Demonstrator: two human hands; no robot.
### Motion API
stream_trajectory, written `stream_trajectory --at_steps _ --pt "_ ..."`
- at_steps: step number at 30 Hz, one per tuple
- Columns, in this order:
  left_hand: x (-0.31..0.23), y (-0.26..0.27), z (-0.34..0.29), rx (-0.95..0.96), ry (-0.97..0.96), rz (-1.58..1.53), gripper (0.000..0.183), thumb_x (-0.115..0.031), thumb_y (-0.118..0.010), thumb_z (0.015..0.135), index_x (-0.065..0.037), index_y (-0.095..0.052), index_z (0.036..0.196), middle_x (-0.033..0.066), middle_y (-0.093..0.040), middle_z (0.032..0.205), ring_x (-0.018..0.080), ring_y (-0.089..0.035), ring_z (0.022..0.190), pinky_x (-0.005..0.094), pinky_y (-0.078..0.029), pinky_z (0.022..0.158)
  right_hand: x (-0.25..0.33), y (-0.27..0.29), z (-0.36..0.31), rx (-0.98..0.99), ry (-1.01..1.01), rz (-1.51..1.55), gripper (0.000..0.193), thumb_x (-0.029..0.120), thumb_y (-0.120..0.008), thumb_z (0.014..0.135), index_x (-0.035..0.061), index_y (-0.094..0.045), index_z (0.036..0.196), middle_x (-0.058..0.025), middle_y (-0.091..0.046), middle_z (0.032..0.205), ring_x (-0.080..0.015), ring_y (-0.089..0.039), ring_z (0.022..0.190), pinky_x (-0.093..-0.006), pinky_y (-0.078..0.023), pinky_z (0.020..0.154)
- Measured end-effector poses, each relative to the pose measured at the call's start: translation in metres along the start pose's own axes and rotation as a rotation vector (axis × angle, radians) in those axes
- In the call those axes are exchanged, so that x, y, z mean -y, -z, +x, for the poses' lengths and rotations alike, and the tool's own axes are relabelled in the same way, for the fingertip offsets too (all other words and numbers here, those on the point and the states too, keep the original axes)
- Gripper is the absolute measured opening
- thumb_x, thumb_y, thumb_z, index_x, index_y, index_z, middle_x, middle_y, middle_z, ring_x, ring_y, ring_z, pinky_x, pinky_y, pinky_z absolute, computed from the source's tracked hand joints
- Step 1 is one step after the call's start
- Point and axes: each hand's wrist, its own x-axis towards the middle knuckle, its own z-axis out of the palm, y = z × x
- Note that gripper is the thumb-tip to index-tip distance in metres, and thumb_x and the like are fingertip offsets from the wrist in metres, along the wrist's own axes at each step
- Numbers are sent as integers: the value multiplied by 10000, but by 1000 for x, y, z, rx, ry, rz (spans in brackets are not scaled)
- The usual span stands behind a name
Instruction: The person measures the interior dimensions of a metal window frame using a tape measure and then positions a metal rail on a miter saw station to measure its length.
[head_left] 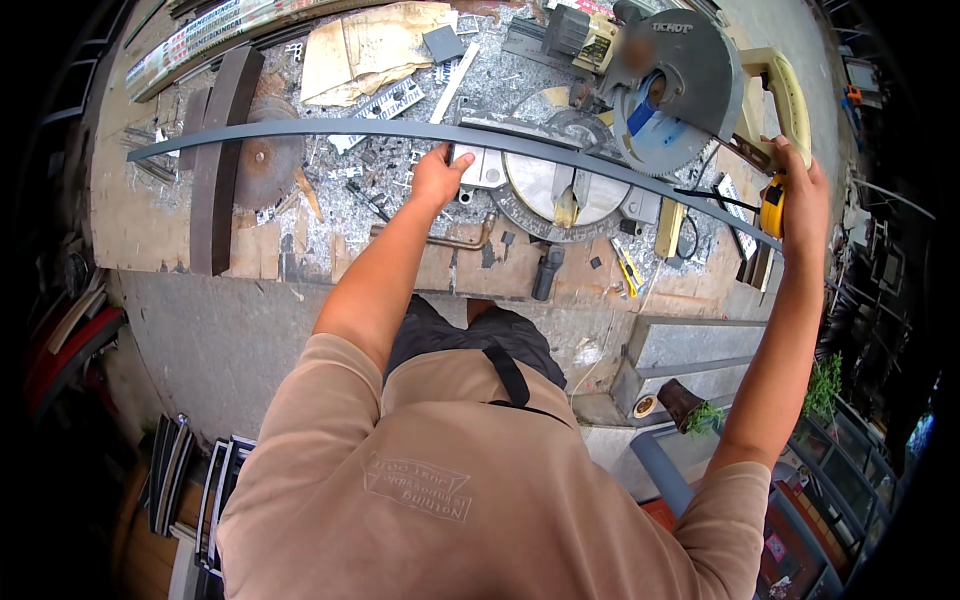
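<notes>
A long grey metal bar (335,128) lies across the miter saw (570,190), its left part resting over a dark brown beam (226,170). My left hand (437,180) grips the bar's near edge left of the saw's round table, thumb toward the saw base. My right hand (806,195) is closed round a yellow tape measure (771,208) near the bar's right end. The saw's pale handle (790,100) rises just beyond that hand; whether the fingers touch it I cannot tell. The saw's blade and guard (678,95) stand raised above the bar.
Metal shavings and offcuts litter the wooden bench. A loose circular blade (265,155) lies beside the beam. A yellow utility knife (628,268) and a black cylindrical tool (547,273) lie near the front edge. Brown paper (365,50) and wrapped profiles (215,40) sit at the back.
</notes>
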Motion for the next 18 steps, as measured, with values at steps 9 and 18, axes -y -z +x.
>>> stream_trajectory --at_steps 9,18 --pt "5 2 1 -50 53 -233 504 -241 -786 970 10 -653 1386 194 -757 1255 276 -743 1096 374 -558 957 7 -7 12 22 39 -48 474 436 -698 977 -9 -725 1138 -19 -650 853 -94 -560 684 -266 -443 633" --pt "1 -3 -11 -200 32 58 601 -449 -836 879 -105 -703 1353 182 -754 1193 362 -727 1080 432 -566 954 -20 5 12 30 -1 -32 484 498 -658 1007 50 -730 1175 -25 -598 857 -122 -556 620 -276 -444 567"
